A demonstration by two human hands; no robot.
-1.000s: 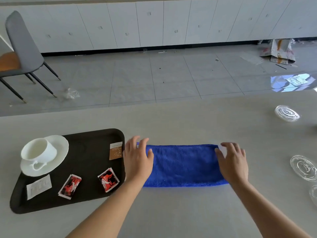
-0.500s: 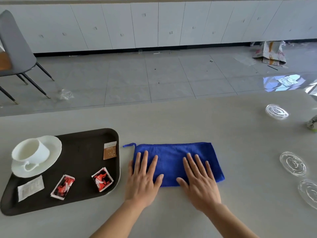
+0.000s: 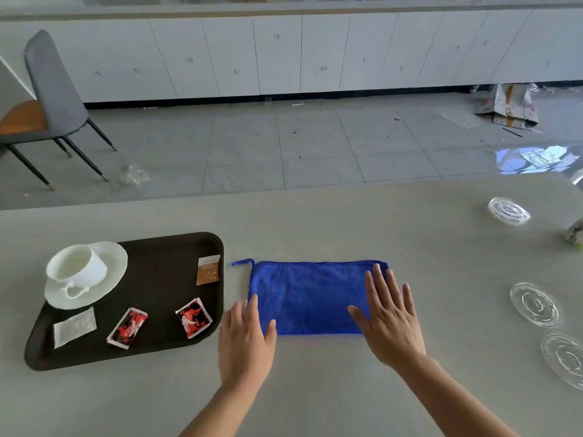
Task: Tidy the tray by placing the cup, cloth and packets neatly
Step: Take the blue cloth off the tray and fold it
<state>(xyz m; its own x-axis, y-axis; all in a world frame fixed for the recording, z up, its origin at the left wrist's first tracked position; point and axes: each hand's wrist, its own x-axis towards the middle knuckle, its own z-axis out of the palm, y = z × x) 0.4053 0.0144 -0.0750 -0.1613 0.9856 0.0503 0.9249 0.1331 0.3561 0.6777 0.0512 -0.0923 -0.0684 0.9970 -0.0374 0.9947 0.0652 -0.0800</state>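
A folded blue cloth (image 3: 310, 296) lies flat on the table, just right of the dark tray (image 3: 164, 257). My left hand (image 3: 244, 339) rests flat at the cloth's near-left corner, fingers apart. My right hand (image 3: 389, 316) lies flat on the cloth's right end, fingers spread. On the tray stand a white cup (image 3: 77, 268) on a white saucer (image 3: 110, 272), a white packet (image 3: 74, 326), two red packets (image 3: 127, 327) (image 3: 193, 317) and a brown packet (image 3: 208, 269). Neither hand holds anything.
Three clear glass lids (image 3: 508, 211) (image 3: 533, 303) (image 3: 564, 357) lie on the table's right side. A small object (image 3: 575, 233) sits at the right edge. A grey chair (image 3: 47, 99) stands on the floor beyond the table's far edge, at the left.
Both hands slid from the cloth's ends to its middle, then moved apart again: left to the near-left corner, right to the right end. The cloth lies flatter.
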